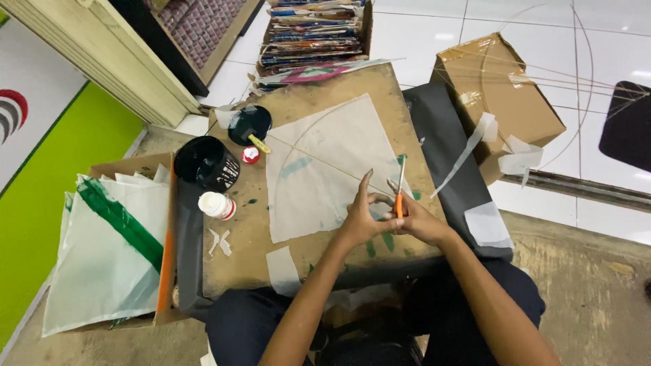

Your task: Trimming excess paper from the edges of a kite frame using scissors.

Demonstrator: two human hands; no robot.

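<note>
A white paper kite (325, 166) with thin stick spars lies flat on a brown work board (258, 230) across my lap. My right hand (417, 220) grips orange-handled scissors (400, 190), blades pointing away, at the kite's right corner. My left hand (359, 213) rests on the kite's right edge beside the scissors, fingers pinching at the paper there.
A black pot (205, 163), a black lid (249, 124) with a yellow stick, a small red-and-white cap (250, 155) and a white glue bottle (217, 205) sit at the board's left. Finished white-and-green kites (108, 251) fill a box on the left. A taped cardboard box (498, 91) and stacked papers (312, 34) lie beyond.
</note>
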